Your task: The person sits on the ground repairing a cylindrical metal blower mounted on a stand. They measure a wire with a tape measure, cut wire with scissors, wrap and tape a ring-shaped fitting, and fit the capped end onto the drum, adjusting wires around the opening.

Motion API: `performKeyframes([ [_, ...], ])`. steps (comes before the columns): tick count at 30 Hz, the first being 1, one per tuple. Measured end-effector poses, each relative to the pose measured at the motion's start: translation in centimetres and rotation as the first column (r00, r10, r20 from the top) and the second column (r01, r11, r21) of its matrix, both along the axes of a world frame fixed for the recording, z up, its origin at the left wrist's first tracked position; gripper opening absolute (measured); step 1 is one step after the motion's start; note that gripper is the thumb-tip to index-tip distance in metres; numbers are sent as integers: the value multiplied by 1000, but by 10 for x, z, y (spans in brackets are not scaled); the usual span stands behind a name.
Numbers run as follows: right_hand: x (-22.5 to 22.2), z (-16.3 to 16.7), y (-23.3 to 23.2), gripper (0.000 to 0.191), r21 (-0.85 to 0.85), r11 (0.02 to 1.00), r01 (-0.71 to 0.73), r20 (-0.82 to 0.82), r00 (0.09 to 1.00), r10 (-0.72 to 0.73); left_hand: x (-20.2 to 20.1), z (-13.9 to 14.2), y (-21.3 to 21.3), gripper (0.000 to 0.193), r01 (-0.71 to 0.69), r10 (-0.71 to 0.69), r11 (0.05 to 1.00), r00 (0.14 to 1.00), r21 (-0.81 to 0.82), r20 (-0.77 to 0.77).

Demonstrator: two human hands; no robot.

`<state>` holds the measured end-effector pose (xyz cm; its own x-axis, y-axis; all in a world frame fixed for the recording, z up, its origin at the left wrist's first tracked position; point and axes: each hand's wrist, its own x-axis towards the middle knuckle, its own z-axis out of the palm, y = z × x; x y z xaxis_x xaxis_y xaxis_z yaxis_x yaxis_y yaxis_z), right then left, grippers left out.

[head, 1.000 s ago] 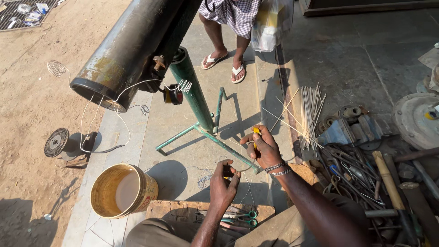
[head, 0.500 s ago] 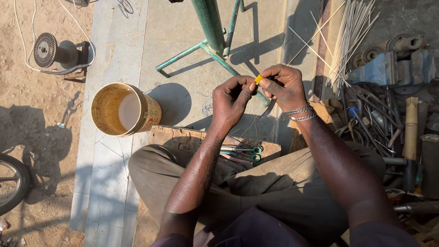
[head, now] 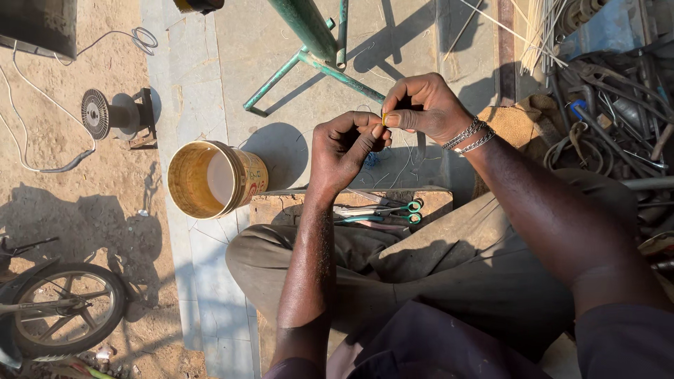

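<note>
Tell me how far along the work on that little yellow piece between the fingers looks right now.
Done: nothing finished shows. The green-handled scissors lie set down on the board by the knees. In hand: the left hand and right hand meet, fingertips pinching a small yellow piece; what it is, is too small to tell. Thin wire strands trail below. Left: the bundle of thin rods lies untouched at upper right.
</note>
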<state>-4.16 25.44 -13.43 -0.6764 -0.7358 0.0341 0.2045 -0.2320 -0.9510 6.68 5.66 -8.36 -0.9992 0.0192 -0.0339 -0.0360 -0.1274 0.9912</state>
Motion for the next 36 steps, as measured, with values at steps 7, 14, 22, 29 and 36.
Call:
performKeyframes([
  [7,-2,-5,-1,22,-71,995,-66,26,997,68,1,6,-1,13,25,-26,999,999,-27,-21],
  [14,-3,-7,0,23,-82,992,-91,65,993,96,1,4,-1,13,24,-27,998,999,-60,-36],
  [22,-4,-8,-1,23,-93,990,-105,69,991,111,0,3,-2,14,28,-31,997,999,-70,-37],
  [29,-6,-11,-3,22,-94,990,-108,37,993,112,-2,4,-2,15,36,-37,998,999,-58,-23],
  [36,-5,-12,-3,21,-91,990,-104,26,994,107,-1,2,-2,13,20,-21,996,1000,-82,-4],
])
